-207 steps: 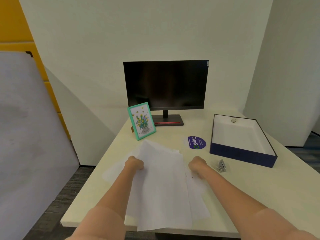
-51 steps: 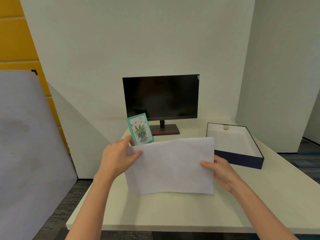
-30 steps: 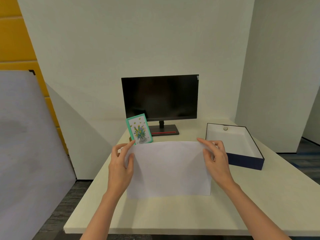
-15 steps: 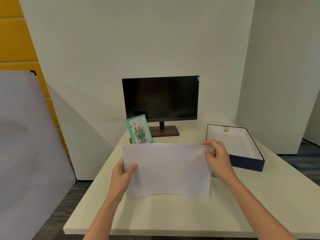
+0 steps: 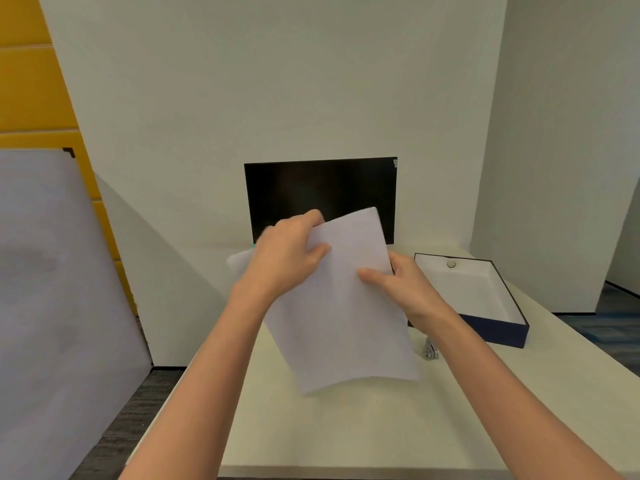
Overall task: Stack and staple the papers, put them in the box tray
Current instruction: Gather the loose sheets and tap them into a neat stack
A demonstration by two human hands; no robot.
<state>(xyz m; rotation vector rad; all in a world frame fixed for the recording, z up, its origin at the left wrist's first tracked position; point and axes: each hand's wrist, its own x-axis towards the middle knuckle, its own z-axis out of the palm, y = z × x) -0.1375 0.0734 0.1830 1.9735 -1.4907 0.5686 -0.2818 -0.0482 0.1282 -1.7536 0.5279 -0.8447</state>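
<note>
I hold a stack of white papers (image 5: pixel 341 317) upright and tilted above the middle of the table. My left hand (image 5: pixel 284 258) grips its upper left edge, thumb over the front. My right hand (image 5: pixel 405 287) grips the right edge, thumb on the front sheet. The box tray (image 5: pixel 495 332), dark blue outside and white inside, lies at the right with a small round object at its far wall. A small silver stapler (image 5: pixel 428 349) sits on the table just left of the tray, partly hidden by my right forearm.
A dark monitor (image 5: pixel 320 188) stands at the back of the cream table (image 5: pixel 346 427), behind the papers. A grey board (image 5: pixel 52 289) leans at the left, beside the table. White walls close off the back and right.
The papers have turned from a wide, landscape hold to a tall, tilted one and risen. My left hand moved up to the top edge. The framed picture is now hidden behind them.
</note>
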